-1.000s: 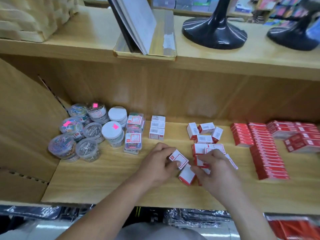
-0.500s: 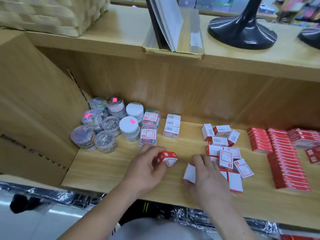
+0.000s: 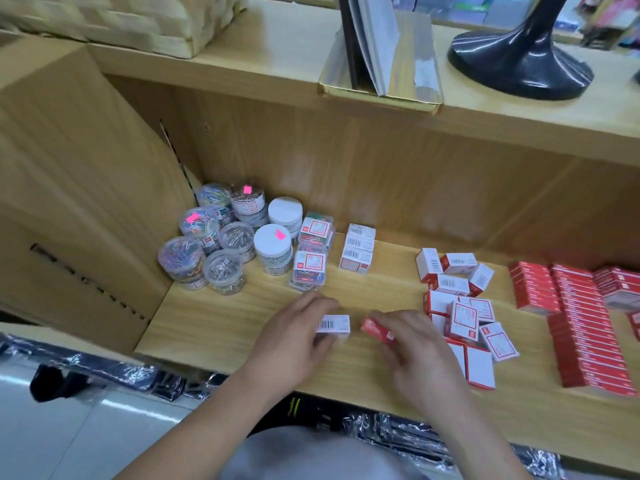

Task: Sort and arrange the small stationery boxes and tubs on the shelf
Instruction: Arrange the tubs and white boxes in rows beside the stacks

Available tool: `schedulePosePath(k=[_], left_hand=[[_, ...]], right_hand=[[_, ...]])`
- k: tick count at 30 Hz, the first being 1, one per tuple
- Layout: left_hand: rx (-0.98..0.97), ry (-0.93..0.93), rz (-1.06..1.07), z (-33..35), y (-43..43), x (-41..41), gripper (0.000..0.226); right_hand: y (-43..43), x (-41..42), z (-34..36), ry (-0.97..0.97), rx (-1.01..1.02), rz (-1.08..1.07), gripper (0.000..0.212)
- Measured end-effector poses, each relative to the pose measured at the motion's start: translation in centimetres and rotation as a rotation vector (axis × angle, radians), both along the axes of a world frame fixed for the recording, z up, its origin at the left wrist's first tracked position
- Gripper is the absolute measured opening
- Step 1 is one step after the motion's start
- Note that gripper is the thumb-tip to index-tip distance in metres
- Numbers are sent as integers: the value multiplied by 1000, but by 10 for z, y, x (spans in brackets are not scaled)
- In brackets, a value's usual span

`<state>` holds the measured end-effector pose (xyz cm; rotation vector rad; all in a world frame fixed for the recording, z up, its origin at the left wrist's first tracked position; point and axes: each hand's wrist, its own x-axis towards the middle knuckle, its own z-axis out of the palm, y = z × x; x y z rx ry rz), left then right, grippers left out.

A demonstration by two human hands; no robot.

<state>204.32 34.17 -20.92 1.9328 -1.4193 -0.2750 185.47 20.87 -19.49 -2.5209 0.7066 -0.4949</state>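
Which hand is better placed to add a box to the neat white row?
Probably left: the left hand grips a small white barcoded box, nearer the row of three white boxes.

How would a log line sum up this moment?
left hand: holds white barcoded box | right hand: pinches red box | loose box pile: right of hands

No legible text on boxes (image 3: 356,261).

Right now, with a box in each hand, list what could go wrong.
The right hand, holding a red box, works beside the loose pile of red-and-white boxes; its wrist could sweep some off the shelf.
The left hand holds its barcoded box near the front edge; it might drop off.
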Motion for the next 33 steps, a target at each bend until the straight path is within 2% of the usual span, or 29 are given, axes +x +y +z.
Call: schedulePosePath(k=[4,7,9,13,15,20,25,29,31,33], left_hand=[[-54,162,79,-21,12,5,41],[-77,305,120,-23,13,5,39],[-75,354,141,-23,11,5,37],[-54,466,192,-24,10,1,35],[-46,498,204,-25,11,1,37],[-23,611,172,-27,15,6,35],[-47,745,163,-17,14,8,32],[8,744,46,-17,18,12,32],[38,664,51,-20,17,10,35],[21,509,71,-23,14,5,36]], right_hand=[[3,-6,1,8,128,-135,49],[7,-6,-4,-48,186,-87,21],[10,-7,-9,-47,167,-92,25],[10,-13,-10,-23,276,-181,65],[7,-12,-7,15,300,-159,73],[-3,-7,0,153,308,-99,50],[-4,9,-2,84,344,-205,38],[-2,26,-7,-35,336,-264,42],[-1,29,-8,-64,394,-240,44],[1,28,-8,-104,510,-194,48]])
